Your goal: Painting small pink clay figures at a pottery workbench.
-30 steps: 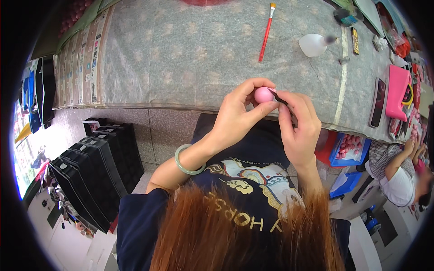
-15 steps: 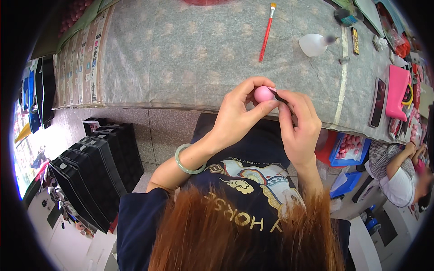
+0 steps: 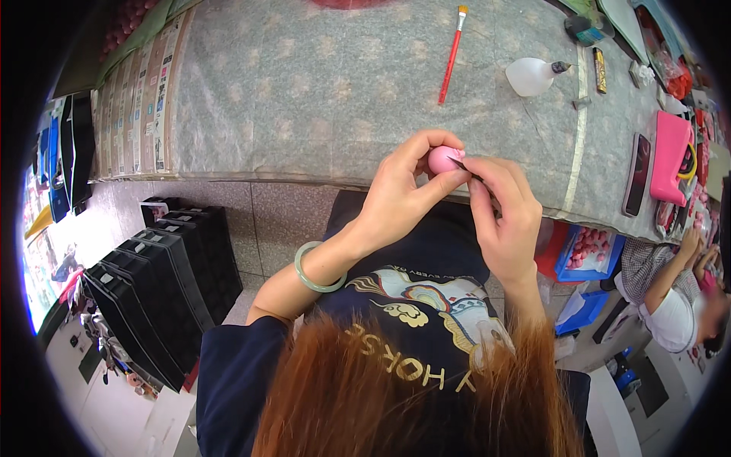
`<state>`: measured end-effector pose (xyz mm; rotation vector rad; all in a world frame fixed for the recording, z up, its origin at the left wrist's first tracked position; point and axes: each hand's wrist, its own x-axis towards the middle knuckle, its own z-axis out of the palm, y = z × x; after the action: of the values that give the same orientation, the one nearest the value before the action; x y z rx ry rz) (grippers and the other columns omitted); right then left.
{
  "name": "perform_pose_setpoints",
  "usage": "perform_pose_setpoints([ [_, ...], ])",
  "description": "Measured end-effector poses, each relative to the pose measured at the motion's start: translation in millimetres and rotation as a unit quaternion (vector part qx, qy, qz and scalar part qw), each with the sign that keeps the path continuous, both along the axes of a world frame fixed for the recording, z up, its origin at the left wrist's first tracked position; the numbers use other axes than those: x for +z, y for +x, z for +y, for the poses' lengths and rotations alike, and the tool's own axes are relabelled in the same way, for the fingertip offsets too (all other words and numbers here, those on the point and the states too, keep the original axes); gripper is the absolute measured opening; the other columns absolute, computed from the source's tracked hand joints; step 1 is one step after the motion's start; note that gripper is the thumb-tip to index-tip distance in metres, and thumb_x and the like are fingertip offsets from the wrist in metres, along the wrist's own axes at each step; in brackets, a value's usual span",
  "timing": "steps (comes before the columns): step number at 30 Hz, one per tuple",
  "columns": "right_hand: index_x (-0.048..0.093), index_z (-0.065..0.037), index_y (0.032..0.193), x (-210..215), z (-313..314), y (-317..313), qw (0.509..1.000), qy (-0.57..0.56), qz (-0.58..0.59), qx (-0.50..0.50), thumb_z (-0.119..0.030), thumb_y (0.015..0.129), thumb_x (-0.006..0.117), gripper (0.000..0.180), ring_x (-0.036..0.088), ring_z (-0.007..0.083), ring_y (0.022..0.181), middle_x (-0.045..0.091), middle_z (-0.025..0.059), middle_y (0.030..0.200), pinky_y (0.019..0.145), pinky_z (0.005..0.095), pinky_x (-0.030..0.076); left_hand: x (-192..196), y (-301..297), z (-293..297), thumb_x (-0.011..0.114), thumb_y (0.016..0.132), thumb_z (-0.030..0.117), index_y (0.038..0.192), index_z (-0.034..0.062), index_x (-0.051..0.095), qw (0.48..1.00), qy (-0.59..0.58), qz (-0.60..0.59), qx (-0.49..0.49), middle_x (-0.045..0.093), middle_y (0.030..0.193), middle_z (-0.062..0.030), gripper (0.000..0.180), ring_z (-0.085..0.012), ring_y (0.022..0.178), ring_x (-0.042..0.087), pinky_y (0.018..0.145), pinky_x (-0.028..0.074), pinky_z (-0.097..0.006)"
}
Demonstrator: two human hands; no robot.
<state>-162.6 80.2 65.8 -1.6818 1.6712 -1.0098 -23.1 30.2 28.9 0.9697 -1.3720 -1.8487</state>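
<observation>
Both hands are close together: the left hand point(image 3: 400, 186) pinches one smooth, round pink ball point(image 3: 441, 160) between thumb and fingers, while the right hand point(image 3: 509, 198) grips one thin, dark, pointed tool point(image 3: 461, 164), its tip at the ball's right side. Ball and tool are above the near edge of the table cover point(image 3: 304, 99), a grey, wrinkled, fabric-like sheet with faint pale blotches. One smooth, pale green bangle point(image 3: 298, 268) circles the left forearm. On the sheet lie one slim brush point(image 3: 451, 65) with a red handle and yellowish bristles, and one rounded, translucent white bottle point(image 3: 528, 78) with a dark tip. Two blue trays point(image 3: 582, 311) are lower right; one holds many small pink pieces point(image 3: 590, 247).
</observation>
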Motion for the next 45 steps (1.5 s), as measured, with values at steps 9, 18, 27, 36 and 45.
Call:
perform_pose_setpoints([
  [9, 0.057, -0.001, 0.098, -2, -1, 0, 0.999, -0.011, 0.014, -0.028, 0.007, 0.078, 0.052, 0.022, 0.058, 0.0206, 0.078, 0.057, 0.0114, 0.09, 0.062, 0.0259, 0.047, 0, -2, 0, 0.064, 0.076, 0.009, 0.102, 0.002, 0.055, 0.998, 0.052, 0.025, 0.033, 0.055, 0.096, -0.0053, 0.029, -0.0105, 0.082, 0.053, 0.071, 0.045, -0.025],
  [18, 0.056, -0.001, 0.097, -2, -2, 5, 0.999, 0.006, 0.009, -0.05, 0.009, 0.077, 0.05, 0.024, 0.057, 0.0195, 0.079, 0.056, 0.0112, 0.09, 0.064, 0.0262, 0.047, 1, -2, -2, 0.058, 0.081, 0.002, 0.107, -0.0019, 0.05, 0.999, 0.021, -0.027, 0.014, 0.054, 0.1, -0.0063, 0.028, -0.0118, 0.092, 0.054, 0.081, 0.046, -0.024],
  [27, 0.055, 0.001, 0.097, 1, -4, 0, 0.999, 0.017, 0.003, -0.034, 0.01, 0.076, 0.05, 0.023, 0.057, 0.0189, 0.079, 0.056, 0.0112, 0.088, 0.065, 0.0253, 0.046, 1, -2, -4, 0.059, 0.08, 0.002, 0.106, -0.0021, 0.051, 0.999, -0.013, -0.036, 0.005, 0.054, 0.101, -0.0068, 0.028, -0.0122, 0.093, 0.053, 0.083, 0.044, -0.025],
  [36, 0.055, 0.0, 0.097, -1, -5, -1, 1.0, 0.013, 0.006, -0.013, 0.009, 0.076, 0.051, 0.024, 0.058, 0.0191, 0.078, 0.057, 0.011, 0.088, 0.065, 0.0256, 0.046, -3, -5, 0, 0.066, 0.074, 0.01, 0.1, 0.0029, 0.056, 0.996, 0.047, 0.042, 0.062, 0.056, 0.09, -0.0048, 0.028, -0.0107, 0.075, 0.052, 0.063, 0.043, -0.024],
  [45, 0.055, 0.0, 0.097, -2, -7, -2, 1.0, 0.002, 0.006, -0.001, 0.009, 0.076, 0.051, 0.024, 0.058, 0.0187, 0.077, 0.057, 0.0111, 0.088, 0.065, 0.0259, 0.047, 4, -1, -4, 0.059, 0.081, 0.002, 0.107, -0.002, 0.051, 0.997, 0.079, 0.022, 0.007, 0.054, 0.101, -0.0062, 0.028, -0.0119, 0.092, 0.054, 0.081, 0.046, -0.024],
])
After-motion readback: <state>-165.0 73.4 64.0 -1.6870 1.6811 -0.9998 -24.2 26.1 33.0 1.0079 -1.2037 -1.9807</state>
